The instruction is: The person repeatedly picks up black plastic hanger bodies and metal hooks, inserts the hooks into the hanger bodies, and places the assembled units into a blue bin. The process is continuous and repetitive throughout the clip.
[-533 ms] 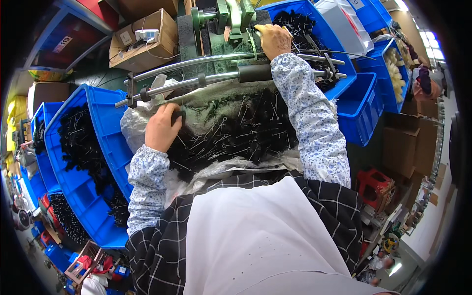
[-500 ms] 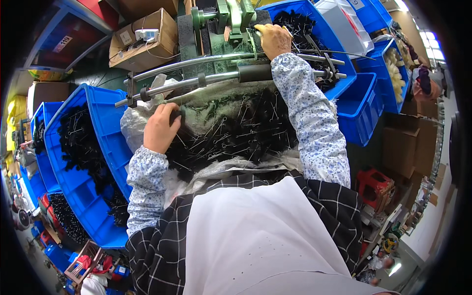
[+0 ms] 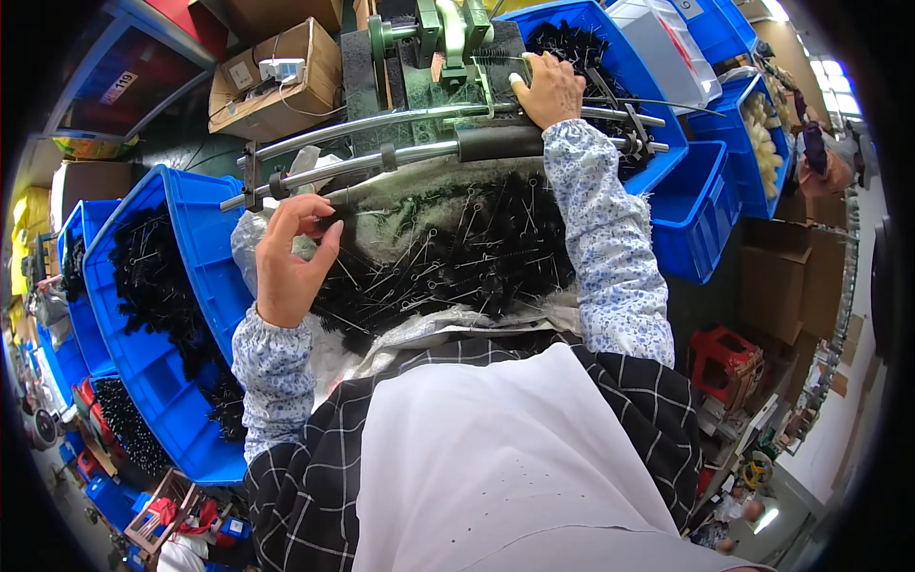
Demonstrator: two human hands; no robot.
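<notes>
My right hand [image 3: 553,91] is at the machine [image 3: 448,81] at the top, its thumb and fingers apart. A small black twisted-wire brush [image 3: 498,54] lies across the machine, its wire end close to the fingertips; whether they touch it I cannot tell. My left hand [image 3: 294,262] hovers at the left edge of the brush pile, thumb and forefinger parted, with no brush clearly between them. The pile of black wire brushes [image 3: 448,262], many with looped wire ends, lies on a pale sheet [image 3: 429,329] in front of me.
Two metal rails [image 3: 381,162] cross between me and the machine. At the left, a blue bin [image 3: 214,248] holds more black brushes; another blue bin [image 3: 648,105] stands behind my right hand. An open cardboard box [image 3: 276,91] sits at the upper left.
My right hand has drawn slightly right and down, its fingers opening away from the brush at the machine. My left hand has pulled back left and its fingers have spread.
</notes>
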